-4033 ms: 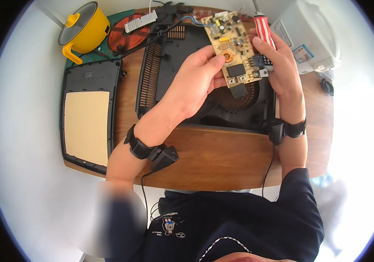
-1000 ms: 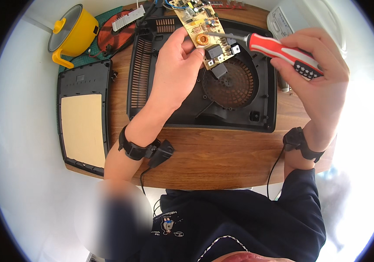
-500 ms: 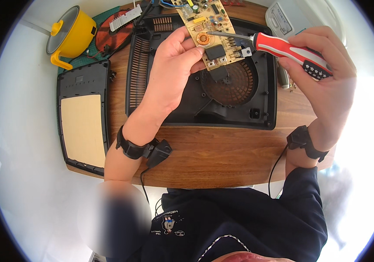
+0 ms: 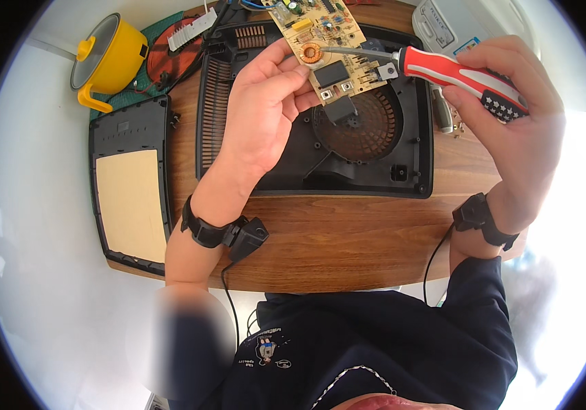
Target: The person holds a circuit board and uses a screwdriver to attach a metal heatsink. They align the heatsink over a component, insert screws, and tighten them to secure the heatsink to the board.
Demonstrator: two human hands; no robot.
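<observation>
My left hand (image 4: 265, 102) grips a tan circuit board (image 4: 337, 37) by its left edge, holding it above a black plastic housing (image 4: 272, 174). On the board sit a copper-wound coil (image 4: 311, 53), a black block component (image 4: 332, 74) and a transistor (image 4: 387, 71) at the right edge. In my right hand (image 4: 518, 102) is a red and white screwdriver (image 4: 443, 71) with a black, star-patterned handle end. Its metal shaft crosses the board leftward, the tip at or close to the coil; contact cannot be made out. The board's upper end is cut off by the frame.
A black frame panel (image 4: 163, 198) with a cream sheet lies at left. Behind it are a yellow pot (image 4: 118, 58), a reddish coil disc (image 4: 163, 61) and a white heat sink (image 4: 192, 31). A white container (image 4: 436, 27) and a grey-handled tool (image 4: 441, 109) are at right.
The circuit board has shifted slightly left and tilted a little in my left hand. My right hand and the screwdriver have moved slightly, the tip staying by the coil.
</observation>
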